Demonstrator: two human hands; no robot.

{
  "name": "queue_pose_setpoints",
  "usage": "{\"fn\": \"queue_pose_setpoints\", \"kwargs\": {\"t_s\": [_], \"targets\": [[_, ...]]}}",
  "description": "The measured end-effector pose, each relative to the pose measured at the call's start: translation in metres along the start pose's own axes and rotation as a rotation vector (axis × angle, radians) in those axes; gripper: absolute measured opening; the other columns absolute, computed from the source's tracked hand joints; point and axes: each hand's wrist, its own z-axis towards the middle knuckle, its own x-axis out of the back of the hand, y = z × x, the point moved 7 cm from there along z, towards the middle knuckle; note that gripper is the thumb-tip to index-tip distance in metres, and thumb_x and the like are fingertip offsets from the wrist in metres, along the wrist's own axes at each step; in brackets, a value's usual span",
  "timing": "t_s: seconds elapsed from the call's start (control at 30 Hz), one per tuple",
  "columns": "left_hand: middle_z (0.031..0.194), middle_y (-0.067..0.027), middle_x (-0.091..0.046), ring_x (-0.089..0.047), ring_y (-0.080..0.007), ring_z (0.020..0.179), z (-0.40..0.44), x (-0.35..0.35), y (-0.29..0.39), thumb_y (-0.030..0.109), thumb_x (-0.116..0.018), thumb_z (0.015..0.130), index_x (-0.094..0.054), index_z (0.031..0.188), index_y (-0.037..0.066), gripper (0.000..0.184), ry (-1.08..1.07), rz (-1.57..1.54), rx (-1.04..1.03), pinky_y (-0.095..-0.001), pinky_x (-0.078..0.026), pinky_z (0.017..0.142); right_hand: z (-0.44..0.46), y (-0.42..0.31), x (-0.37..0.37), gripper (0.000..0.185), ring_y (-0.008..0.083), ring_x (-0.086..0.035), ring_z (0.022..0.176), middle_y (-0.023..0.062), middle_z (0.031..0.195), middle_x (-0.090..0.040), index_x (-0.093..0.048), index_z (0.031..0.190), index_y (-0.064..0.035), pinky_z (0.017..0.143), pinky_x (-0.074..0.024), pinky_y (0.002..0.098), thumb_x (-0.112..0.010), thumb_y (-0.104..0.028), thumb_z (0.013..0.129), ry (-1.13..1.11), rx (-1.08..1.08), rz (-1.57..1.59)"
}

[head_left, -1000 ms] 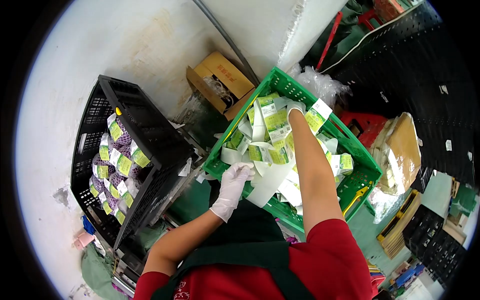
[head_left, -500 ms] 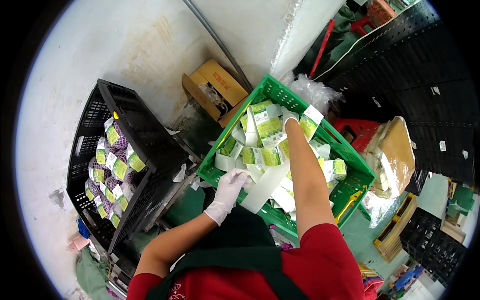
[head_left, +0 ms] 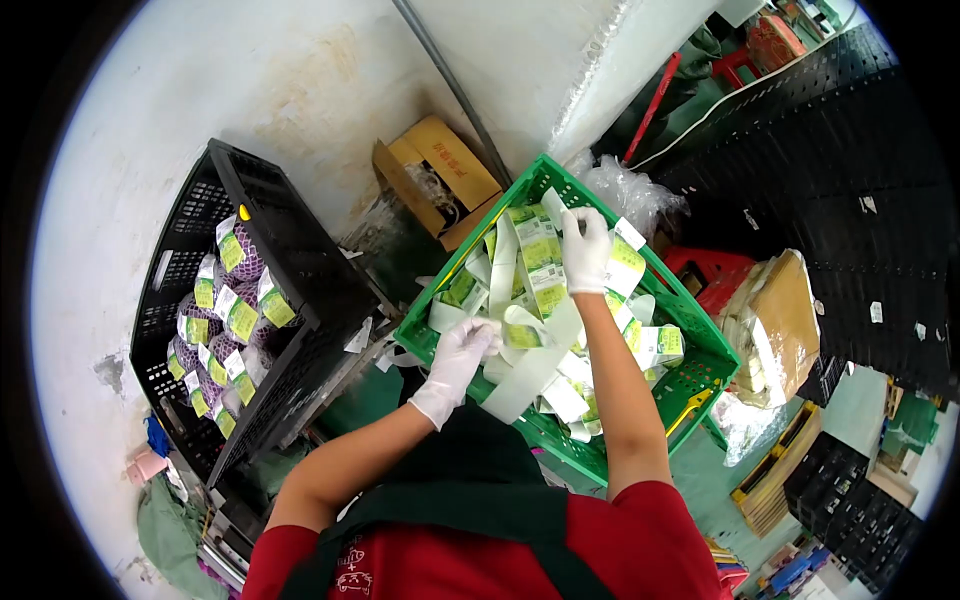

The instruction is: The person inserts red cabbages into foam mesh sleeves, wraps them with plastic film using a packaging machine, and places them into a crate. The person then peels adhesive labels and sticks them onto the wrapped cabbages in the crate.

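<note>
A green crate (head_left: 712, 352) in front of me is heaped with loose strips of white, yellow and green labels (head_left: 541, 262). My right hand (head_left: 588, 252), in a white glove, is above the far part of the heap, its fingers closed on a label strip. Over the crate's near left side, my gloved left hand (head_left: 458, 372) pinches at the end of a label that curls toward the middle. A wide blank part of a strip (head_left: 528, 385) hangs down between the two hands.
To the left stands a black crate (head_left: 262, 235) of purple net bags (head_left: 240, 253) with similar labels. An open cardboard box (head_left: 450, 165) sits by the wall. Clear plastic wrap (head_left: 625, 195), a wrapped carton (head_left: 785, 325) and stacked black crates (head_left: 830, 190) are on the right.
My right hand has risen out of the heap and come nearer, showing its whole glove. My left hand has shifted slightly up, and the strips between the hands have moved.
</note>
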Motion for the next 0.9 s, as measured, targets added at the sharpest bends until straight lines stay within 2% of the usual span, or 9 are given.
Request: {"fn": "queue_pose_setpoints", "kwargs": {"t_s": [0.27, 0.33, 0.4, 0.5, 0.6, 0.67, 0.73, 0.8, 0.9], "targets": [[0.119, -0.0145, -0.057, -0.057, -0.0207, 0.105, 0.005, 0.007, 0.039, 0.061, -0.035, 0.092, -0.045, 0.130, 0.001, 0.071, -0.120, -0.348, 0.238, -0.0331, -0.043, 0.092, -0.124, -0.113, 0.044, 0.030, 0.0280, -0.065, 0.086, 0.0139, 0.104, -0.062, -0.059, 0.092, -0.0056, 0.071, -0.0538, 0.0325, -0.076, 0.000, 0.068, -0.184, 0.782, 0.026], [0.110, -0.0125, -0.062, -0.056, -0.0208, 0.107, 0.009, 0.015, 0.040, 0.071, -0.034, 0.086, -0.046, 0.126, 0.002, 0.081, -0.139, -0.490, 0.163, -0.0352, -0.043, 0.092, -0.145, -0.123, 0.044, 0.032, 0.0281, -0.065, 0.085, 0.0136, 0.106, -0.062, -0.060, 0.092, -0.0059, 0.069, -0.0550, 0.0331, -0.077, 0.000, 0.065, -0.258, 0.882, 0.057], [0.106, -0.0108, -0.063, -0.059, -0.0202, 0.102, 0.010, 0.030, 0.035, 0.061, -0.046, 0.088, -0.053, 0.118, 0.003, 0.066, -0.108, -0.597, 0.164, -0.0357, -0.046, 0.090, -0.158, -0.126, 0.039, 0.036, 0.0290, -0.065, 0.086, 0.0136, 0.105, -0.062, -0.060, 0.095, -0.0069, 0.069, -0.0558, 0.0350, -0.078, -0.001, 0.064, -0.364, 0.913, 0.089], [0.092, -0.0057, -0.066, -0.065, -0.0160, 0.082, 0.001, 0.046, 0.038, 0.021, -0.068, 0.085, -0.064, 0.095, 0.004, 0.021, 0.044, -0.396, 0.085, -0.0303, -0.053, 0.076, -0.160, -0.122, 0.023, 0.037, 0.0294, -0.065, 0.085, 0.0136, 0.106, -0.061, -0.060, 0.100, -0.0063, 0.068, -0.0553, 0.0350, -0.076, -0.002, 0.067, -0.461, 0.910, 0.055], [0.089, -0.0052, -0.065, -0.065, -0.0153, 0.080, 0.005, 0.067, 0.017, 0.019, -0.067, 0.086, -0.063, 0.097, 0.002, 0.020, 0.264, -0.418, 0.082, -0.0289, -0.054, 0.073, -0.156, -0.124, 0.006, 0.037, 0.0259, -0.062, 0.090, 0.0122, 0.112, -0.058, -0.057, 0.107, -0.0041, 0.076, -0.0521, 0.0353, -0.071, -0.005, 0.072, -0.650, 0.890, -0.046], [0.085, -0.0043, -0.064, -0.063, -0.0125, 0.075, 0.004, 0.075, 0.015, 0.017, -0.067, 0.086, -0.063, 0.095, 0.001, 0.019, 0.359, -0.446, 0.046, -0.0262, -0.053, 0.066, -0.135, -0.102, -0.003, 0.041, 0.0220, -0.058, 0.098, 0.0105, 0.113, -0.056, -0.054, 0.114, -0.0039, 0.087, -0.0458, 0.0340, -0.067, -0.009, 0.075, -0.699, 0.322, 0.305], [0.082, -0.0030, -0.064, -0.059, -0.0092, 0.070, 0.008, 0.083, 0.006, 0.016, -0.067, 0.086, -0.064, 0.092, 0.000, 0.017, 0.425, -0.429, -0.070, -0.0245, -0.049, 0.062, -0.123, -0.097, -0.017, 0.039, 0.0185, -0.055, 0.096, 0.0119, 0.110, -0.057, -0.054, 0.115, -0.0034, 0.086, -0.0444, 0.0305, -0.067, -0.014, 0.080, -0.681, 0.202, 0.291], [0.081, -0.0019, -0.063, -0.055, -0.0069, 0.068, -0.002, 0.072, 0.013, 0.015, -0.067, 0.086, -0.064, 0.091, -0.001, 0.017, 0.450, -0.334, -0.066, -0.0233, -0.046, 0.061, -0.127, -0.069, -0.046, 0.036, 0.0169, -0.056, 0.092, 0.0115, 0.106, -0.060, -0.055, 0.112, -0.0008, 0.083, -0.0454, 0.0290, -0.065, -0.025, 0.086, -0.782, -0.406, 0.331], [0.086, -0.0035, -0.065, -0.057, -0.0085, 0.073, -0.005, 0.064, 0.007, 0.016, -0.066, 0.086, -0.064, 0.096, 0.000, 0.018, 0.414, -0.267, -0.055, -0.0231, -0.047, 0.066, -0.132, -0.060, -0.074, 0.034, 0.0139, -0.056, 0.073, 0.0062, 0.082, -0.062, -0.060, 0.096, 0.0008, 0.068, -0.0462, 0.0280, -0.064, -0.032, 0.087, -0.900, -0.433, 0.202]]}}
